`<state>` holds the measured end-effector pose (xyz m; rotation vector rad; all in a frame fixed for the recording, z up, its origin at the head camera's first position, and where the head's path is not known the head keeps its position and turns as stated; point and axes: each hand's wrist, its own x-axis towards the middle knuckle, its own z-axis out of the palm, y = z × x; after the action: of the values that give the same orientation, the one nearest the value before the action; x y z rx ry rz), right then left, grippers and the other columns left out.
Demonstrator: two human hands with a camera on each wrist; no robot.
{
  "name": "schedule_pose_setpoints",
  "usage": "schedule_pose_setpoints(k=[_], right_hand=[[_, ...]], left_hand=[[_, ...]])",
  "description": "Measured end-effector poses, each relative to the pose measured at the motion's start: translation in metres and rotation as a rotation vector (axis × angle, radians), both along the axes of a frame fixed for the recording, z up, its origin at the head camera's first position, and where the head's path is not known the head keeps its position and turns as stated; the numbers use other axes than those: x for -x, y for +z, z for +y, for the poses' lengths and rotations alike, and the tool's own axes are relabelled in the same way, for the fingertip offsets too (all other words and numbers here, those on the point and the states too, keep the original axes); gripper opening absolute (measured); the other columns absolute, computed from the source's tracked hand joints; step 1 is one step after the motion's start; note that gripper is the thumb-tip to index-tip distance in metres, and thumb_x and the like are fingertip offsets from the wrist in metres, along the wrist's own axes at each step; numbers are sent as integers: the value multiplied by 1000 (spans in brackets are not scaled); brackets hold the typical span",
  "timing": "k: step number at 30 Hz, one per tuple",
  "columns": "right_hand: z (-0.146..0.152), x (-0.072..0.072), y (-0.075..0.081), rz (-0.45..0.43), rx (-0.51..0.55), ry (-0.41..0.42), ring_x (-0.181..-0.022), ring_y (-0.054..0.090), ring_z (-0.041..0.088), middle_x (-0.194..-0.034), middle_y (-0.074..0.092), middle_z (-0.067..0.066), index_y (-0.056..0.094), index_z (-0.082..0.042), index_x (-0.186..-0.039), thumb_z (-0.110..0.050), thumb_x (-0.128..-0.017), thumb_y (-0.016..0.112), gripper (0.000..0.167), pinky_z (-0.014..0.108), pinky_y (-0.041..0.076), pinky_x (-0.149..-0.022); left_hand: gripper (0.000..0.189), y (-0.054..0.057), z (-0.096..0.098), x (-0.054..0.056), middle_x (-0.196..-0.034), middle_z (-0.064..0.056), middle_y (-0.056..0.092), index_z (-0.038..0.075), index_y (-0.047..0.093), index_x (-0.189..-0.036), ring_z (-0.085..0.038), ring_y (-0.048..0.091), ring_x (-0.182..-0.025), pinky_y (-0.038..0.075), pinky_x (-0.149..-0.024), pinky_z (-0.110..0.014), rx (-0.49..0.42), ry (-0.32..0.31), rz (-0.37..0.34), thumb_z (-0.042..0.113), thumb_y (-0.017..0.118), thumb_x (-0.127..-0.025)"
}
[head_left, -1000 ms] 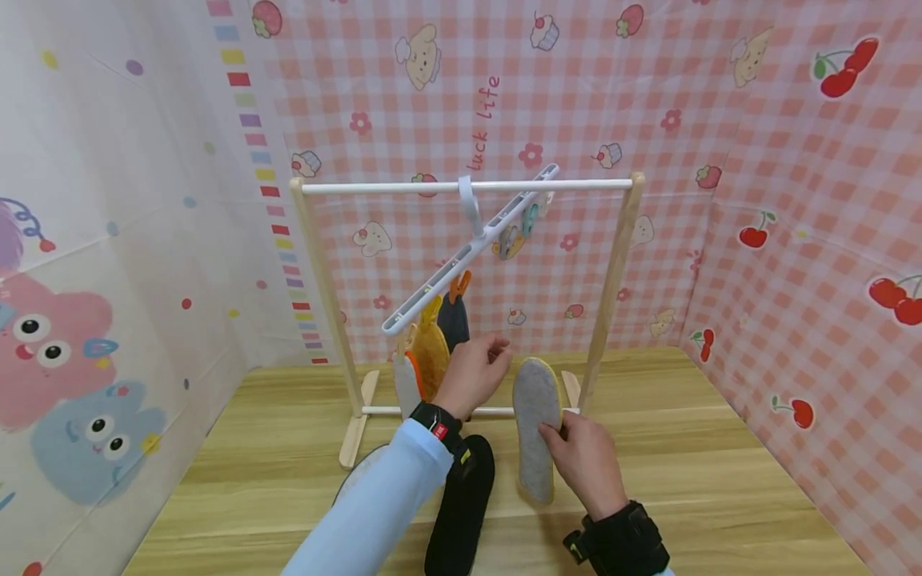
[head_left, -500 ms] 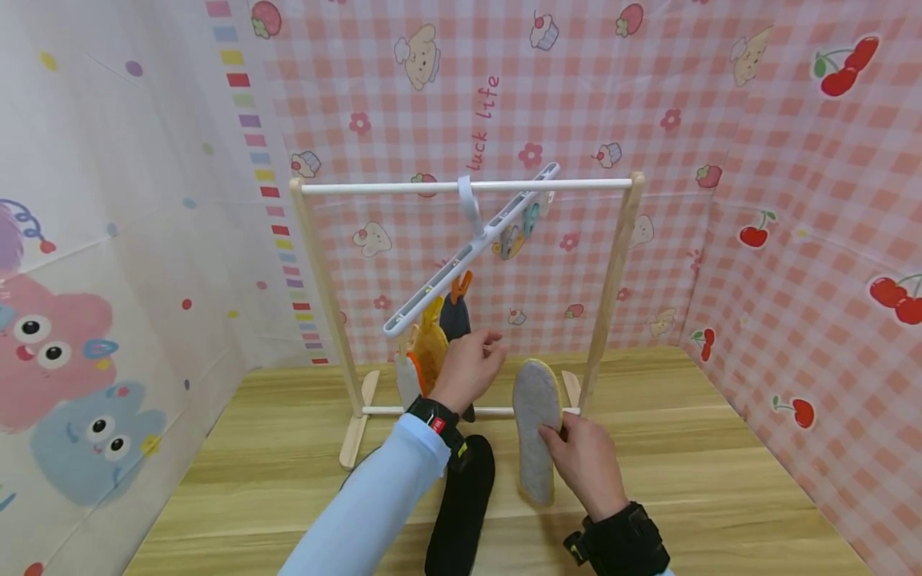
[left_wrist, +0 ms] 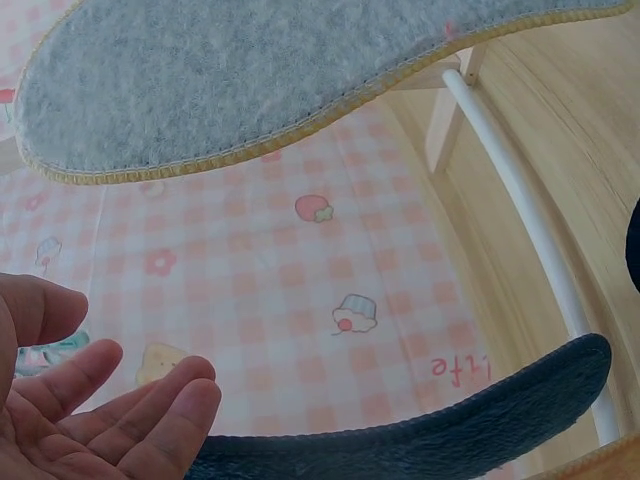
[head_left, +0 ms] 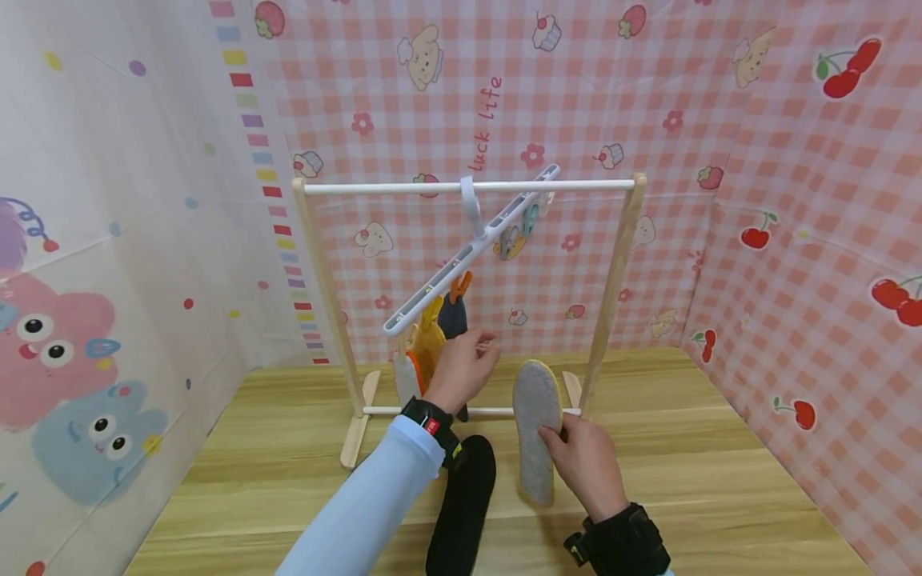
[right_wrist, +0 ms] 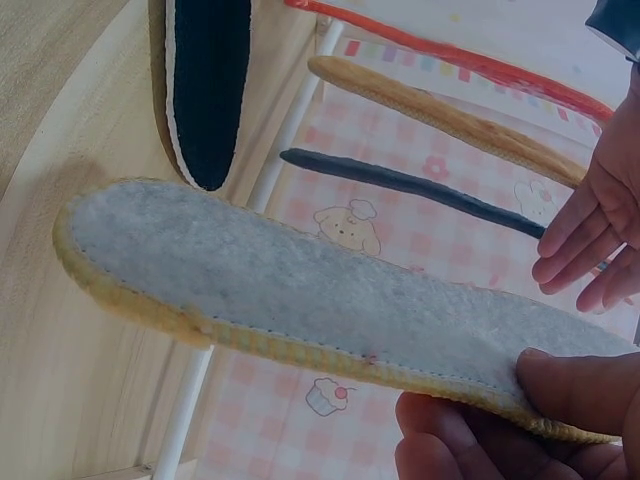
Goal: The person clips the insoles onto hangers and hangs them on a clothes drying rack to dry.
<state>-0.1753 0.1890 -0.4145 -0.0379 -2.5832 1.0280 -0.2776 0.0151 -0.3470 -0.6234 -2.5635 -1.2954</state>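
Observation:
My right hand (head_left: 585, 460) pinches a grey felt insole (head_left: 536, 432) with yellow edging between thumb and fingers, holding it upright above the table. To its left, my left hand (head_left: 464, 370) holds nothing, its fingers loosely bent in the left wrist view. Close behind that hand hangs a dark blue insole (head_left: 452, 314) from an orange clip (head_left: 461, 286). Nearer along the same white clip hanger (head_left: 475, 246) hang a yellow-brown insole (head_left: 430, 346) and a grey one with orange edging (head_left: 406, 379), both partly hidden by the left hand and wrist.
The hanger hooks over the white rail (head_left: 389, 189) of a wooden stand (head_left: 612, 288), slanting toward me. More clips (head_left: 510, 240) hang at its far end. A black insole (head_left: 461, 508) lies on the wooden table (head_left: 720, 480). Patterned cloth (head_left: 670, 80) encloses the back and sides.
My left hand has drifted slightly left and down, away from the held insole. An insole on the table at left has become hidden behind the sleeve. The right hand stays in place.

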Motion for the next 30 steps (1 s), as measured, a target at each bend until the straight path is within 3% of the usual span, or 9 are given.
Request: schedule_pose_setpoints(k=[12, 24, 30], right_hand=[[-3, 1, 1, -10, 7, 1, -58, 56, 12, -68, 65, 2, 70, -2, -84, -14, -89, 73, 13, 31, 44, -51], [-3, 1, -1, -9, 1, 3, -55, 51, 13, -63, 60, -1, 69, -3, -80, -14, -89, 73, 14, 30, 40, -50], [-3, 1, -1, -12, -7, 0, -54, 50, 13, -62, 58, -1, 68, -4, -78, -14, -89, 73, 15, 30, 39, -50]], left_hand=[[33, 0, -9, -1, -109, -11, 72, 2, 65, -123, -22, 69, -96, 55, -79, -37, -3, 9, -13, 25, 59, -100], [29, -3, -14, -1, -110, -11, 72, 3, 66, -121, -22, 70, -95, 55, -75, -35, -21, 19, 9, 21, 57, -99], [34, 1, -11, -4, -104, -11, 72, 2, 65, -125, -21, 69, -84, 54, -69, -33, -2, 11, 6, 24, 56, -100]])
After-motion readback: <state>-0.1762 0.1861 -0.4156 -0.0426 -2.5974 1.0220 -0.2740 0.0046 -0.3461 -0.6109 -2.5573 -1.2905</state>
